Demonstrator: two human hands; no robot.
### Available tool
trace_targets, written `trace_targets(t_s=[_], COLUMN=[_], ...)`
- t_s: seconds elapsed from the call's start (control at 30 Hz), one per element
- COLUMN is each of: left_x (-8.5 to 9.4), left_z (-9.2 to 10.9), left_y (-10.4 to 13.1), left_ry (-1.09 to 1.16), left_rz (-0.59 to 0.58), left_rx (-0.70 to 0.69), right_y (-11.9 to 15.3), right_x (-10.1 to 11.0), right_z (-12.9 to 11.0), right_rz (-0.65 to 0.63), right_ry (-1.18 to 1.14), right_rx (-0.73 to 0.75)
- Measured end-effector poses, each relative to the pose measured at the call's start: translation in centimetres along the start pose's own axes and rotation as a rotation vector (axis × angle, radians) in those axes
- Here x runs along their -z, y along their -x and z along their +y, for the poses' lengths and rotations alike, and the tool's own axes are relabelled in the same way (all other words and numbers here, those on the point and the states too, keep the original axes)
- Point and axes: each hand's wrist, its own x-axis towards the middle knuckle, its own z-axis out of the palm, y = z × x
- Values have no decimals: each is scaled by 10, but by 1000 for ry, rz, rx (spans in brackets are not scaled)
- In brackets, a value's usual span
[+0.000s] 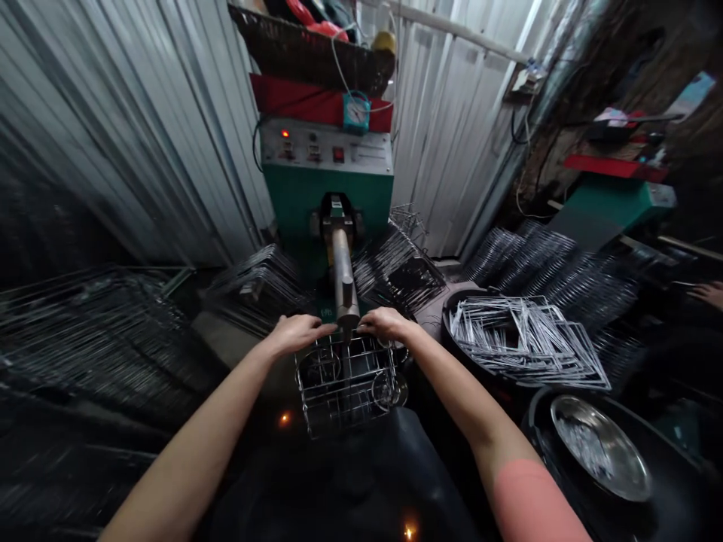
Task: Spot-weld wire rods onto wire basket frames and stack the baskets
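A wire rack (347,388) with round wire loops is under the metal arm (342,275) of a green machine (282,181). My left hand (299,332) is closed at the rack's far left edge, its fingertips beside the tip of the metal arm. On the other side of that tip, my right hand (385,324) pinches the rack's far right edge. Parts of the fingers on both hands are hidden or small. Two orange sparks glow over the dark cloth below the rack.
Wire frames fill a black tub (491,369) on the right, near a metal bowl (602,448) of small parts. Stacked wire racks (96,324) stand at left. Another person's hand (710,293) shows at the far right, near a second green machine (599,207).
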Motion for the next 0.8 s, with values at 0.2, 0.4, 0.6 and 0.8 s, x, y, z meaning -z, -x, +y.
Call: trace_targets(t_s=[0.2, 0.4, 0.6, 0.8], left_x=[-12, 1, -16, -40], left_z=[9, 10, 22, 38], left_y=[-19, 0, 17, 76], left_ry=[-179, -268, -325, -283], left_rz=[154, 197, 98, 99], left_rx=[-17, -130, -398, -565], right_y=[-31, -45, -40, -12], right_x=[-6, -5, 0, -17], right_z=[5, 15, 24, 29], right_rz=[-55, -86, -117, -65], right_ry=[94, 103, 129, 18], right_rx=[-97, -91, -26, 166])
